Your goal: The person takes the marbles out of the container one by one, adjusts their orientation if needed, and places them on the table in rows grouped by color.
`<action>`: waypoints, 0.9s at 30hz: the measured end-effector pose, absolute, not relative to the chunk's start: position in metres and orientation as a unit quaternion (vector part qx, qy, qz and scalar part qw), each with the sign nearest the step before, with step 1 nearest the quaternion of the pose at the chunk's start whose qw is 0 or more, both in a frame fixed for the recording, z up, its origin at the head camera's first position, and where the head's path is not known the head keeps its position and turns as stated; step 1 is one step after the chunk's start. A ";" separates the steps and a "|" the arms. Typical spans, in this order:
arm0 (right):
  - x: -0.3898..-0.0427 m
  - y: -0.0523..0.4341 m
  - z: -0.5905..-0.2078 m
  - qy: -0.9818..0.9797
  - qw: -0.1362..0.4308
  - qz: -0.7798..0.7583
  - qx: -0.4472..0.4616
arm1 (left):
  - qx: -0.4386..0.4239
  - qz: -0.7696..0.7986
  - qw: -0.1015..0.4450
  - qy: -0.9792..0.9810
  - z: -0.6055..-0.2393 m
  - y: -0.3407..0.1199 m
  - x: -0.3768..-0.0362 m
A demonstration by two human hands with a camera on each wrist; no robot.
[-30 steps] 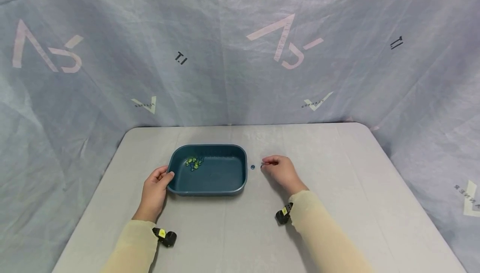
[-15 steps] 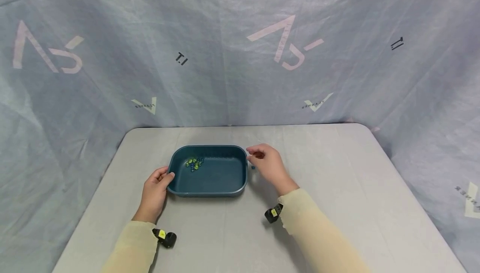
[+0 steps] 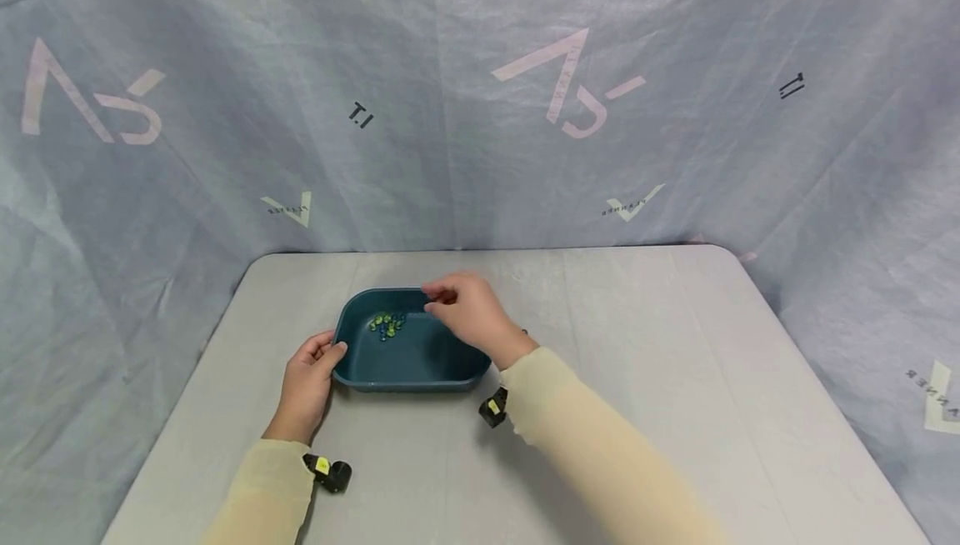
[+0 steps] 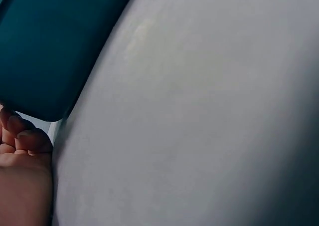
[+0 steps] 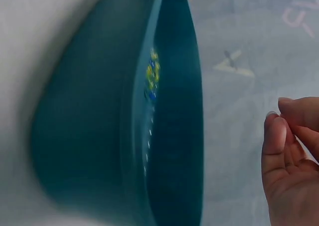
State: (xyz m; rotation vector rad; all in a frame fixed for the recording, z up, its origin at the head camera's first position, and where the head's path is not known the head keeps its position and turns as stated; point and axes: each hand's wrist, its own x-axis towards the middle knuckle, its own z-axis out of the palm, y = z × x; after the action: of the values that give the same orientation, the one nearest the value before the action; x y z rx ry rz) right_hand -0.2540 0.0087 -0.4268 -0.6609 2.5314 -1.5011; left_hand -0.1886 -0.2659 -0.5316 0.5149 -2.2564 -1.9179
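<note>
A teal tray (image 3: 420,362) sits on the grey table (image 3: 660,345) with several green, yellow and blue beads (image 3: 387,325) bunched in its far left corner. My left hand (image 3: 330,350) grips the tray's left rim, thumb on top; its fingers (image 4: 22,136) curl beside the tray (image 4: 45,41). My right hand (image 3: 438,296) hovers over the back of the tray, thumb and forefinger pinched on a bead too small to make out. In the right wrist view the right hand (image 5: 281,111) is beside the tray (image 5: 99,136), beyond the beads (image 5: 152,76).
A small dark speck (image 3: 522,331) lies on the table just right of the tray, behind my right forearm. A blue-grey printed sheet (image 3: 480,112) hangs close behind the table and along both sides. Bare tabletop stretches to the right and front.
My right hand has lifted off the table right of the tray and moved left over the tray, fingertips still pinched. The left hand has stayed on the rim.
</note>
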 end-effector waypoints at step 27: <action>-0.276 -0.068 -0.449 0.894 0.145 -0.363 -0.218 | 0.160 -0.644 0.075 -0.744 -0.532 -0.264 -0.190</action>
State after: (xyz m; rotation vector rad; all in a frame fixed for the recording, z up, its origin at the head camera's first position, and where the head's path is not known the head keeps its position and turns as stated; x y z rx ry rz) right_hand -0.2765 -0.0677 -0.4489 -0.6287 2.5767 -1.0469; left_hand -0.1897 -0.2640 -0.5316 0.4794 -2.2325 -1.9336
